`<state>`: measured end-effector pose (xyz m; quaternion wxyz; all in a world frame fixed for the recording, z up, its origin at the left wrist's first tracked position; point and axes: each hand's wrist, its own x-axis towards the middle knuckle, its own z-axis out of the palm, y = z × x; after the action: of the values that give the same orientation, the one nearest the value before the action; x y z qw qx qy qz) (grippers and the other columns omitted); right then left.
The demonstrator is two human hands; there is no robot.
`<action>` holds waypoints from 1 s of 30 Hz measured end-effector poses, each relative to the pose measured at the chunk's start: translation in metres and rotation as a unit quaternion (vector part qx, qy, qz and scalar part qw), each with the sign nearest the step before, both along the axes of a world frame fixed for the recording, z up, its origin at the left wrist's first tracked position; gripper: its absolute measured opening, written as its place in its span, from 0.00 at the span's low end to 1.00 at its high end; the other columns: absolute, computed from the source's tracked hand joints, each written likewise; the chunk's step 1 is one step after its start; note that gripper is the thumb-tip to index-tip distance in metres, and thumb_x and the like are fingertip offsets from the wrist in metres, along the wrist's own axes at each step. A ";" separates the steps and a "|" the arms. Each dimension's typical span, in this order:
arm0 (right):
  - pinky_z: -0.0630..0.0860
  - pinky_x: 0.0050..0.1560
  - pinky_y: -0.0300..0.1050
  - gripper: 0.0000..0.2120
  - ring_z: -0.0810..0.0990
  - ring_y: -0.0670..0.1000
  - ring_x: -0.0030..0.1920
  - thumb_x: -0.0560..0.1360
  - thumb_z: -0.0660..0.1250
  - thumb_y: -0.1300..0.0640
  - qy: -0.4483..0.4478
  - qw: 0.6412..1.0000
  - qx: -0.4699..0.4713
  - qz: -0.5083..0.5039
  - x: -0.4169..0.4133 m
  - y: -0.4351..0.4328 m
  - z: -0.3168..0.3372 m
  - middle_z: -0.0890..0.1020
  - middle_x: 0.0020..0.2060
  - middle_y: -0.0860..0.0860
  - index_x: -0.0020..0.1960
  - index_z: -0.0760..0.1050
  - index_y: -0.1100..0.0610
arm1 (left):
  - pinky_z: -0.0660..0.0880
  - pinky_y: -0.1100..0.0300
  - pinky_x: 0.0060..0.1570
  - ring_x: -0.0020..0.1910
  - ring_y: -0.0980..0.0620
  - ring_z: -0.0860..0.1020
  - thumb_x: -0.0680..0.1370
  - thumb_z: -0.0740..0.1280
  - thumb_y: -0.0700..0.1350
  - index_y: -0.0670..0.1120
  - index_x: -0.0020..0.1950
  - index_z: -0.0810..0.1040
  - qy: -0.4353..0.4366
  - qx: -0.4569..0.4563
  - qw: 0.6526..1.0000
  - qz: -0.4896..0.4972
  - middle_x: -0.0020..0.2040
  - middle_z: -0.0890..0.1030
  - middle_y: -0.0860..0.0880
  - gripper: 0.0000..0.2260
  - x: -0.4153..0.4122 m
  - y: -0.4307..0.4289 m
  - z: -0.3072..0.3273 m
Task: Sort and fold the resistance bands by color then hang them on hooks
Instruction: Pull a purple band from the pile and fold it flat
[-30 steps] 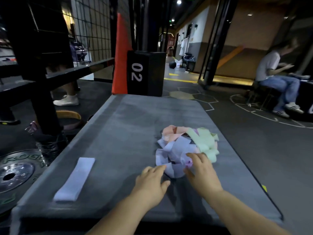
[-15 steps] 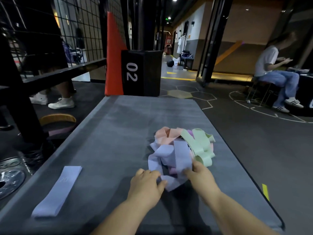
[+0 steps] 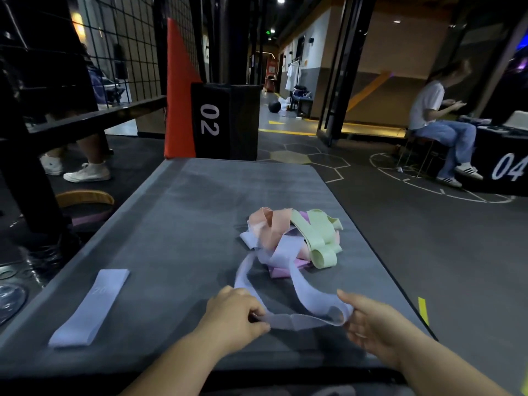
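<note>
A tangled pile of resistance bands (image 3: 291, 235) in peach, pale green, pink and lilac lies right of centre on the grey padded platform (image 3: 183, 224). A lilac band (image 3: 303, 298) stretches out of the pile toward me as an open loop. My left hand (image 3: 234, 315) pinches its near left end, and my right hand (image 3: 371, 324) holds its near right end. Between my hands the band hangs just above the platform. A folded lilac band (image 3: 91, 305) lies flat at the platform's front left.
A black box marked 02 (image 3: 225, 121) and an orange pad (image 3: 178, 90) stand beyond the platform's far edge. A black rack (image 3: 25, 132) and weight plates (image 3: 11, 298) are at the left. A person sits at the right (image 3: 440, 121); someone's legs in white shoes (image 3: 85, 171) stand at the left.
Both hands took hold of a lilac band at the pile's near side and pulled it toward me, drawing it out into a long loop. The pile shifted slightly.
</note>
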<state>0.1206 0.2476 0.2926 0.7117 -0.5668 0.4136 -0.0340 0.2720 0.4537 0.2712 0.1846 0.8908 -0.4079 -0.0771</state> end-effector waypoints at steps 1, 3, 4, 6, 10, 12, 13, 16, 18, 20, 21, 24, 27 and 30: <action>0.73 0.49 0.46 0.13 0.81 0.56 0.50 0.75 0.70 0.51 0.011 1.000 -0.014 -0.009 -0.002 -0.001 -0.004 0.85 0.48 0.57 0.53 0.78 0.59 | 0.68 0.63 0.56 0.57 0.57 0.68 0.74 0.66 0.60 0.58 0.54 0.80 0.004 -0.007 1.000 0.006 0.51 0.78 0.62 0.11 -0.001 0.002 0.000; 0.73 0.42 0.44 0.12 0.79 0.55 0.42 0.76 0.69 0.51 0.031 0.998 -0.053 -0.025 -0.001 -0.004 -0.008 0.83 0.42 0.58 0.50 0.77 0.60 | 0.69 0.64 0.55 0.57 0.59 0.69 0.74 0.66 0.59 0.59 0.53 0.80 0.027 -0.026 0.999 0.027 0.48 0.78 0.62 0.10 -0.002 0.004 0.001; 0.72 0.37 0.42 0.11 0.76 0.54 0.37 0.77 0.68 0.51 0.046 0.995 -0.084 -0.023 0.000 -0.006 -0.009 0.79 0.38 0.58 0.48 0.76 0.60 | 0.70 0.65 0.55 0.55 0.60 0.71 0.74 0.67 0.59 0.59 0.52 0.80 0.044 -0.041 0.997 0.040 0.46 0.78 0.62 0.09 -0.001 0.005 0.001; 0.69 0.33 0.41 0.11 0.70 0.52 0.32 0.77 0.67 0.52 0.062 0.986 -0.152 -0.004 0.004 -0.011 -0.013 0.74 0.31 0.54 0.42 0.74 0.58 | 0.71 0.66 0.50 0.51 0.61 0.74 0.75 0.67 0.56 0.58 0.48 0.81 0.078 -0.081 0.991 0.065 0.42 0.78 0.63 0.06 0.000 0.006 0.002; 0.64 0.33 0.42 0.16 0.65 0.51 0.31 0.77 0.66 0.53 0.082 0.957 -0.271 0.063 0.010 -0.020 -0.014 0.68 0.27 0.50 0.34 0.67 0.56 | 0.74 0.61 0.46 0.44 0.58 0.77 0.74 0.69 0.53 0.56 0.38 0.75 0.077 -0.118 0.979 0.145 0.38 0.78 0.60 0.06 0.008 0.005 0.005; 0.63 0.32 0.42 0.15 0.66 0.50 0.31 0.77 0.65 0.52 0.116 0.934 -0.326 0.088 0.011 -0.025 -0.012 0.69 0.29 0.51 0.35 0.67 0.57 | 0.72 0.60 0.42 0.42 0.56 0.77 0.74 0.69 0.53 0.54 0.38 0.72 0.065 -0.128 0.971 0.190 0.39 0.78 0.58 0.09 0.012 0.006 0.003; 0.63 0.32 0.42 0.14 0.66 0.50 0.32 0.77 0.65 0.52 0.130 0.923 -0.348 0.097 0.012 -0.028 -0.013 0.69 0.30 0.51 0.37 0.67 0.58 | 0.71 0.60 0.41 0.42 0.55 0.76 0.75 0.69 0.53 0.53 0.39 0.72 0.060 -0.129 0.968 0.207 0.41 0.77 0.57 0.08 0.014 0.006 0.002; 0.63 0.35 0.45 0.15 0.66 0.51 0.35 0.76 0.66 0.52 0.165 0.894 -0.399 0.122 0.012 -0.038 -0.013 0.69 0.33 0.52 0.37 0.64 0.57 | 0.70 0.58 0.46 0.50 0.51 0.73 0.75 0.68 0.52 0.52 0.49 0.72 0.037 -0.113 0.970 0.210 0.52 0.75 0.55 0.07 0.018 0.006 -0.001; 0.64 0.37 0.46 0.14 0.68 0.52 0.36 0.76 0.65 0.52 0.174 0.882 -0.415 0.139 0.012 -0.045 -0.011 0.71 0.34 0.51 0.36 0.66 0.56 | 0.70 0.56 0.57 0.61 0.50 0.69 0.76 0.67 0.50 0.53 0.62 0.71 0.043 -0.086 0.978 0.187 0.62 0.72 0.54 0.15 0.020 0.004 -0.005; 0.66 0.40 0.46 0.11 0.71 0.52 0.40 0.77 0.65 0.52 0.175 0.881 -0.415 0.145 0.013 -0.050 -0.006 0.74 0.38 0.52 0.39 0.69 0.55 | 0.68 0.56 0.63 0.67 0.51 0.65 0.76 0.66 0.48 0.54 0.70 0.67 0.072 -0.065 0.982 0.164 0.67 0.71 0.56 0.23 0.023 0.002 -0.009; 0.67 0.42 0.46 0.09 0.72 0.53 0.42 0.77 0.64 0.52 0.174 0.880 -0.416 0.145 0.014 -0.053 -0.006 0.75 0.41 0.52 0.41 0.70 0.55 | 0.68 0.56 0.63 0.67 0.52 0.65 0.76 0.66 0.46 0.55 0.72 0.66 0.092 -0.062 0.982 0.153 0.66 0.72 0.57 0.25 0.023 0.001 -0.011; 0.69 0.46 0.46 0.06 0.74 0.54 0.48 0.77 0.64 0.52 0.173 0.872 -0.437 0.135 0.015 -0.058 -0.004 0.75 0.46 0.53 0.48 0.70 0.55 | 0.72 0.57 0.59 0.61 0.54 0.70 0.75 0.64 0.41 0.55 0.72 0.66 0.120 -0.056 0.984 0.119 0.56 0.75 0.60 0.25 0.024 -0.002 -0.016; 0.70 0.44 0.46 0.08 0.75 0.54 0.46 0.77 0.64 0.50 0.190 0.851 -0.469 0.140 0.016 -0.061 -0.006 0.77 0.45 0.52 0.49 0.71 0.55 | 0.73 0.61 0.52 0.52 0.53 0.72 0.74 0.62 0.40 0.55 0.70 0.68 0.120 -0.047 0.986 0.108 0.52 0.75 0.60 0.25 0.027 -0.002 -0.016; 0.70 0.43 0.45 0.08 0.75 0.52 0.44 0.77 0.65 0.49 0.197 0.838 -0.482 0.164 0.017 -0.060 -0.010 0.76 0.41 0.49 0.49 0.71 0.53 | 0.70 0.66 0.45 0.47 0.55 0.74 0.74 0.62 0.38 0.56 0.68 0.70 0.143 -0.032 0.984 0.104 0.54 0.75 0.57 0.24 0.029 0.001 -0.012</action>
<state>0.1378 0.1877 0.2828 0.2474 -0.8926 0.3769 0.0007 0.3009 0.4543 0.2588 0.2760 0.9020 -0.2846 -0.1708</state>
